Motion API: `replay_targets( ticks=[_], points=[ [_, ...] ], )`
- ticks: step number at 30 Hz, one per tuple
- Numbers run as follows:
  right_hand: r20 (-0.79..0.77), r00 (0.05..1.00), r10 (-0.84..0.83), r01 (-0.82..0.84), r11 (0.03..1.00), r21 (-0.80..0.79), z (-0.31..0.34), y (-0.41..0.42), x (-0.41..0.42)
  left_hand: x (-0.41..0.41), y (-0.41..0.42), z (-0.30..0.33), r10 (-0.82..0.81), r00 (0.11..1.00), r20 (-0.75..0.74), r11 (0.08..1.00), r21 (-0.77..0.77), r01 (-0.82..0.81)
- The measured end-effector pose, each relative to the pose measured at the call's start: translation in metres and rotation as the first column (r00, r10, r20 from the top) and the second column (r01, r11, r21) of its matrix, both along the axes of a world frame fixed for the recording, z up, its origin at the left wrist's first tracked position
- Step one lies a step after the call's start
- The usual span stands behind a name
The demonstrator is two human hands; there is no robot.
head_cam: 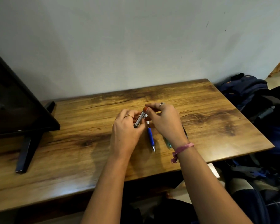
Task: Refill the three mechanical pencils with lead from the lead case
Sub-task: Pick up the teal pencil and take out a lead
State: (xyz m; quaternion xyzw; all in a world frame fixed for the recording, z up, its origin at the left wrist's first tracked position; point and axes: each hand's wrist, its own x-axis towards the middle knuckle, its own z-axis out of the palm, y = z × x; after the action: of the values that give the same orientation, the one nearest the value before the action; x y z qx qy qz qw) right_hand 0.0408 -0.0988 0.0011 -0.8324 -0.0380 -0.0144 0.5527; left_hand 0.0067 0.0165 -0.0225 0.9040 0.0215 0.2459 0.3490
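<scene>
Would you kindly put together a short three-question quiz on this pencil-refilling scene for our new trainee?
1. True or false: the blue pencil lies on the table.
2. Which hand grips the body of the lead case? A) left hand B) right hand
3. Fill in: the right hand's fingers pinch the case's ___ cap.

Key: 1 true; 2 A; 3 red. A greenish pencil is partly hidden under the right wrist.

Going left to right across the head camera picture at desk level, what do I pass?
Monitor → left hand holding the lead case → blue pencil lying on the desk → green pencil, partly under the right wrist → backpack beside the desk.
</scene>
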Motion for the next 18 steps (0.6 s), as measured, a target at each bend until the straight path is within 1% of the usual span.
replay_targets(
  ticks=[2, 5, 10, 16, 17, 18],
  points=[
    [-0.033, 0.999, 0.032, -0.028, 0.994, 0.106, 0.002, 0.000, 0.000, -0.001, 0.002, 0.000, 0.012, 1.000, 0.017, 1.000, 0.006, -0.012],
    [-0.075, 0.995, 0.065, -0.042, 0.958, 0.282, 0.002, 0.001, 0.000, -0.001, 0.007, 0.001, 0.023, 0.998, 0.056, 1.000, -0.005, -0.023],
    [-0.118, 0.992, 0.049, 0.011, 0.887, 0.461, 0.000, 0.005, -0.001, -0.002, 0.008, 0.004, 0.013, 0.993, 0.118, 1.000, 0.016, -0.015],
    [-0.180, 0.982, 0.062, 0.059, 0.798, 0.599, 0.014, -0.004, -0.003, -0.005, 0.011, 0.003, -0.003, 0.993, 0.120, 0.999, 0.040, -0.002],
    [-0.176, 0.983, 0.055, 0.061, 0.806, 0.588, 0.017, -0.009, -0.002, -0.006, 0.012, 0.003, 0.009, 0.993, 0.117, 1.000, 0.026, -0.012],
    [-0.166, 0.985, 0.041, 0.056, 0.842, 0.537, 0.019, -0.013, -0.001, -0.006, 0.012, 0.003, 0.029, 0.993, 0.116, 1.000, -0.003, -0.028]
  ],
)
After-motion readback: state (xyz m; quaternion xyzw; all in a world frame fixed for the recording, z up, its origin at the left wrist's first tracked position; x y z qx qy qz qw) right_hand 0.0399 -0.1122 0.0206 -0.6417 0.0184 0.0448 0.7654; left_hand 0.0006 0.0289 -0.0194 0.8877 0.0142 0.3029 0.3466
